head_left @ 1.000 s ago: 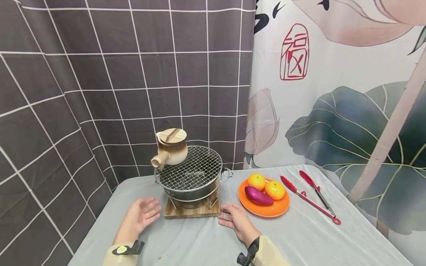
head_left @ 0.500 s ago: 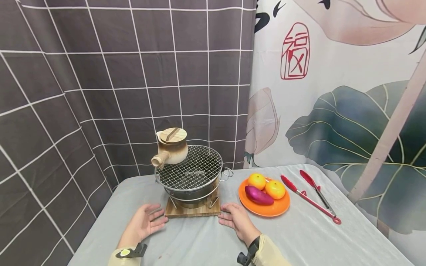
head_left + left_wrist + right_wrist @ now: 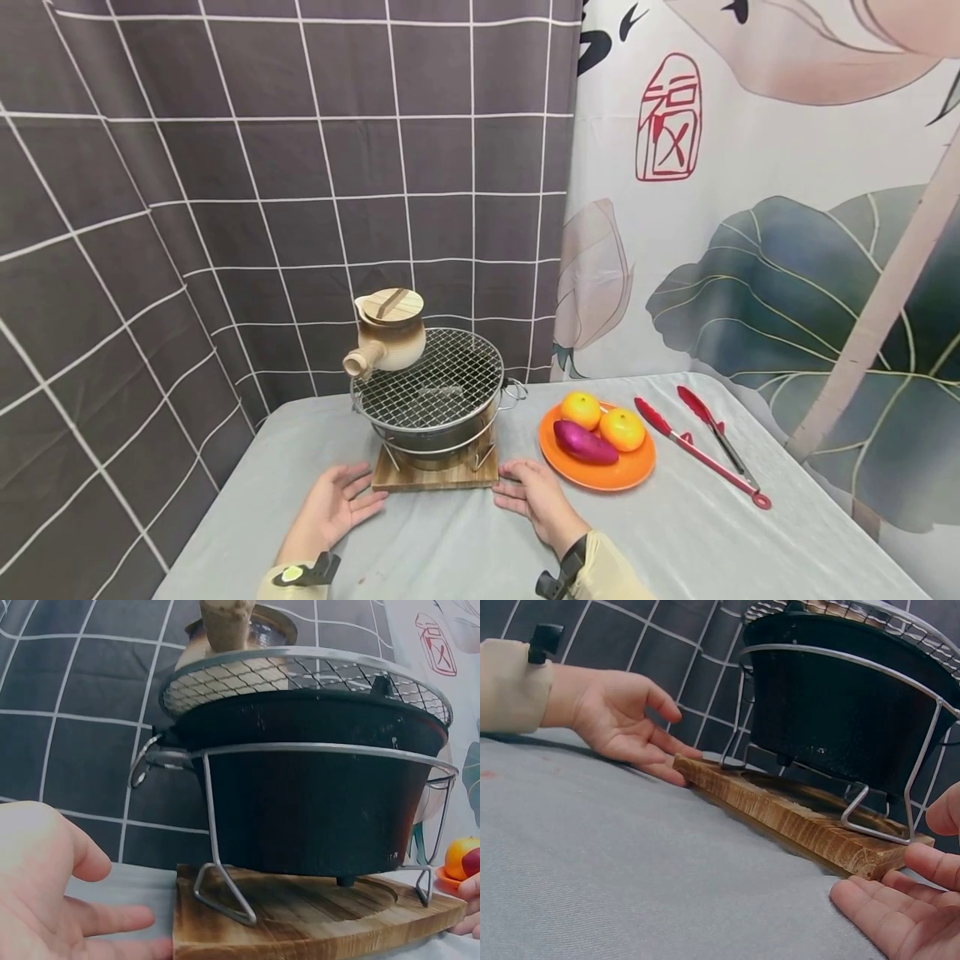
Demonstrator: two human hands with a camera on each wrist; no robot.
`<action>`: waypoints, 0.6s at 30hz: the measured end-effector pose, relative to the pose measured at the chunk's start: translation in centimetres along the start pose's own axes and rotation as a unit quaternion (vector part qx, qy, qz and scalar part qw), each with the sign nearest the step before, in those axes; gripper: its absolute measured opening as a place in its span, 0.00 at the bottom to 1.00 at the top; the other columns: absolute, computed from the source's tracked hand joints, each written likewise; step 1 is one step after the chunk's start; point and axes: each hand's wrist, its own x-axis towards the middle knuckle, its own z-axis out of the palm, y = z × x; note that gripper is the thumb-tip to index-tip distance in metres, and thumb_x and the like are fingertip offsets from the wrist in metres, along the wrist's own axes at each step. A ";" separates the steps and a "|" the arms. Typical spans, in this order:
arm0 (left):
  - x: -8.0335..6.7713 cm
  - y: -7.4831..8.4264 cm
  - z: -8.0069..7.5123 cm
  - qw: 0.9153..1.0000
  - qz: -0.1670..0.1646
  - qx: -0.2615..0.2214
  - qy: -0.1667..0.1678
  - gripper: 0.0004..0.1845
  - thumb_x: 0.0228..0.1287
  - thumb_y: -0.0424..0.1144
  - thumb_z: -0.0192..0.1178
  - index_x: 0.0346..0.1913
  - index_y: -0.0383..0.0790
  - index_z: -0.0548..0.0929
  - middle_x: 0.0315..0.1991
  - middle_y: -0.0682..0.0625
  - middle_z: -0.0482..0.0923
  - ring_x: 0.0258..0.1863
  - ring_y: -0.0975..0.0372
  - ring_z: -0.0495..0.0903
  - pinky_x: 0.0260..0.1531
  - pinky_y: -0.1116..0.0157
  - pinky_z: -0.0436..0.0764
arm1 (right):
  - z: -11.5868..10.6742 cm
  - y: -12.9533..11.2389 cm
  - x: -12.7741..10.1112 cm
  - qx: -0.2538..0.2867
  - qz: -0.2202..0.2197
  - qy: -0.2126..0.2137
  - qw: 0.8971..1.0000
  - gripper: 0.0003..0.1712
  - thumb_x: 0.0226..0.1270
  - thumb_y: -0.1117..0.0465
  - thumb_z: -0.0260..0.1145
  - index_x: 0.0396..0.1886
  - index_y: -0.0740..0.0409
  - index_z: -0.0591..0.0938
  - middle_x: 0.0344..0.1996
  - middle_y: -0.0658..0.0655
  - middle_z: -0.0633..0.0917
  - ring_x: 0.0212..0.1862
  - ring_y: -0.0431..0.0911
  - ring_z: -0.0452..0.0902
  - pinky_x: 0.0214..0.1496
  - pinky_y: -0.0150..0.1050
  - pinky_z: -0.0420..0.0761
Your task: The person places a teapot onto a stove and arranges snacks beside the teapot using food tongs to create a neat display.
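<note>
A black stove pot (image 3: 431,433) topped by a wire grill (image 3: 429,387) stands in a metal frame on a wooden board (image 3: 435,477). A brown clay teapot (image 3: 387,333) with a wooden lid sits on the grill's back left. My left hand (image 3: 337,504) lies open, palm inward, with its fingertips at the board's front left corner (image 3: 686,763). My right hand (image 3: 534,497) is open beside the board's front right corner (image 3: 900,859). Neither hand holds anything. The left wrist view shows the left hand (image 3: 45,900) just left of the board (image 3: 300,922).
An orange plate (image 3: 600,475) right of the stove holds two oranges (image 3: 581,410) and a purple sweet potato (image 3: 583,443). Red tongs (image 3: 697,450) lie further right. A grey cloth covers the table (image 3: 675,542). Curtains hang close behind.
My left hand has moved right and down until its fingertips reached the board's left corner. The right hand has stayed in place.
</note>
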 end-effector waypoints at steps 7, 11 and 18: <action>0.0 -0.6 0.0 1.000 0.003 -0.015 -0.011 0.33 0.78 0.40 0.24 0.75 0.17 0.39 0.76 0.21 0.36 0.57 0.35 0.78 0.63 0.41 0.75 | 0.1 -0.1 0.0 -0.001 -0.001 -0.003 1.000 0.18 0.78 0.61 0.51 0.54 0.74 0.74 0.52 0.66 0.80 0.47 0.53 0.85 0.50 0.48 0.88; 0.1 -0.7 -0.1 1.000 0.011 -0.021 -0.011 0.33 0.78 0.40 0.23 0.75 0.16 0.38 0.76 0.20 0.34 0.59 0.32 0.75 0.64 0.40 0.73 | 0.1 -0.1 0.0 -0.002 0.002 0.001 1.000 0.19 0.78 0.61 0.52 0.55 0.75 0.73 0.53 0.66 0.80 0.47 0.53 0.85 0.50 0.49 0.88; 0.3 -0.6 -0.1 0.999 0.011 -0.036 -0.011 0.33 0.78 0.39 0.23 0.75 0.17 0.37 0.76 0.21 0.31 0.65 0.29 0.67 0.66 0.39 0.70 | -0.1 -0.2 0.0 0.007 0.008 0.000 1.000 0.19 0.77 0.61 0.52 0.55 0.74 0.73 0.53 0.66 0.80 0.47 0.53 0.85 0.51 0.50 0.88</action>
